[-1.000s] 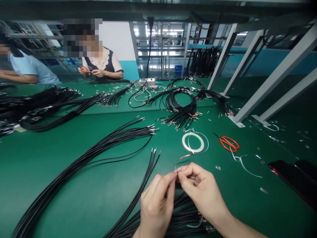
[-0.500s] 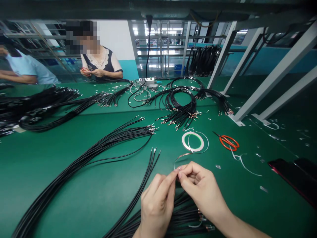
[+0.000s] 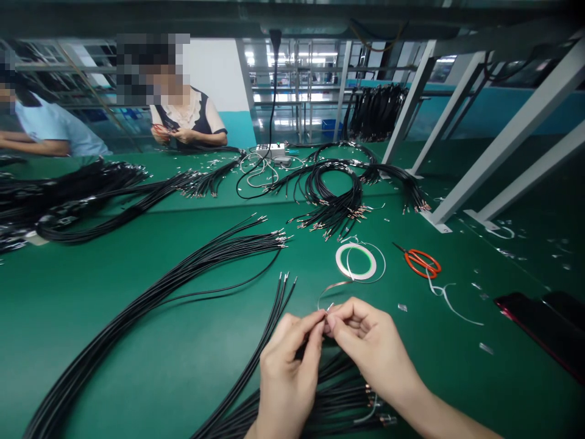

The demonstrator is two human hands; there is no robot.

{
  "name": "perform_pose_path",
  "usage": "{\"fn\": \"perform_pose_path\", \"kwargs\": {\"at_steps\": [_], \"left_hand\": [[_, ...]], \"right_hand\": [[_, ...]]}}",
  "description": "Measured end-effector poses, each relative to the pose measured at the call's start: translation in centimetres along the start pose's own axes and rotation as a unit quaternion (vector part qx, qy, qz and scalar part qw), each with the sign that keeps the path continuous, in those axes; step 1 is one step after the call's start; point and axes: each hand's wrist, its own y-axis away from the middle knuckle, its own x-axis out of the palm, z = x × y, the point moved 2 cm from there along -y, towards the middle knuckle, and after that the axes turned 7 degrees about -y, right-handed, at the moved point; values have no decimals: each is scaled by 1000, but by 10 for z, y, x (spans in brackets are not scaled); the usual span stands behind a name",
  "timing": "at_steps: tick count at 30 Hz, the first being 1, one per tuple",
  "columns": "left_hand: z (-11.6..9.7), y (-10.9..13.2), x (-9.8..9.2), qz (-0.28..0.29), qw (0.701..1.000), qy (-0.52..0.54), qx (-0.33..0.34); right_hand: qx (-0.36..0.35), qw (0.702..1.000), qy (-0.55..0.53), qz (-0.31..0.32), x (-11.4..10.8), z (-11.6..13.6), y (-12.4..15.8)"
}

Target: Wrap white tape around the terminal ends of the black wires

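Note:
My left hand (image 3: 290,372) and my right hand (image 3: 372,350) meet above the green mat, their fingertips pinching a tiny metal piece (image 3: 328,312). A thin metallic strip (image 3: 336,285) curves from that pinch up towards a narrow white roll with a green core (image 3: 355,262). Below my hands lies a bundle of black cables with metal terminals (image 3: 338,393), partly hidden by them. A short group of black wires (image 3: 280,299) runs beside my left hand.
Long black cable bundles (image 3: 159,286) and coiled cables (image 3: 333,189) lie on the green mat (image 3: 137,366). Orange scissors (image 3: 423,264), scraps and a dark phone (image 3: 534,323) sit to the right. Co-workers (image 3: 187,119) sit opposite. Grey steel legs (image 3: 507,140) stand at the right.
My hands have drawn slightly closer around the tiny metal piece. The thin strip has shifted a little at its end, and the whole view has moved slightly.

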Motion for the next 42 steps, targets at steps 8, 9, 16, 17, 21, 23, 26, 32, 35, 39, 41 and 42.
{"fn": "perform_pose_path", "kwargs": {"at_steps": [8, 9, 16, 17, 21, 23, 26, 32, 35, 39, 41, 42], "left_hand": [[1, -7, 3, 21, 962, 173, -210], [1, -8, 3, 26, 954, 188, -231], [8, -9, 1, 62, 912, 270, -303], [9, -9, 1, 67, 909, 277, -303], [12, -7, 4, 66, 906, 285, -305], [11, -7, 5, 61, 907, 283, -306], [9, -7, 6, 63, 913, 268, -302], [5, -10, 3, 53, 953, 204, -219], [4, -11, 1, 39, 963, 180, -195], [3, -12, 1, 14, 967, 178, -181], [4, -13, 1, 4, 965, 179, -190], [5, -13, 2, 2, 963, 179, -200]], "right_hand": [[0, 1000, 12, 8, 1, 4, 0], [0, 1000, 13, 9, 1, 4, 0], [11, 1000, -2, 24, 2, 5, -1], [11, 1000, -4, 25, 2, 5, -2], [14, 1000, 9, 24, 1, 2, -4], [17, 1000, 11, 24, 0, 1, -5], [17, 999, 2, 29, 0, 1, -5], [0, 999, -11, 41, 1, 3, -4], [-8, 999, 10, 34, 0, 3, -4], [-17, 999, 45, 24, -1, 2, -3], [-22, 998, 57, 20, 0, 2, -1], [-24, 998, 61, 18, 0, 1, 0]]}}
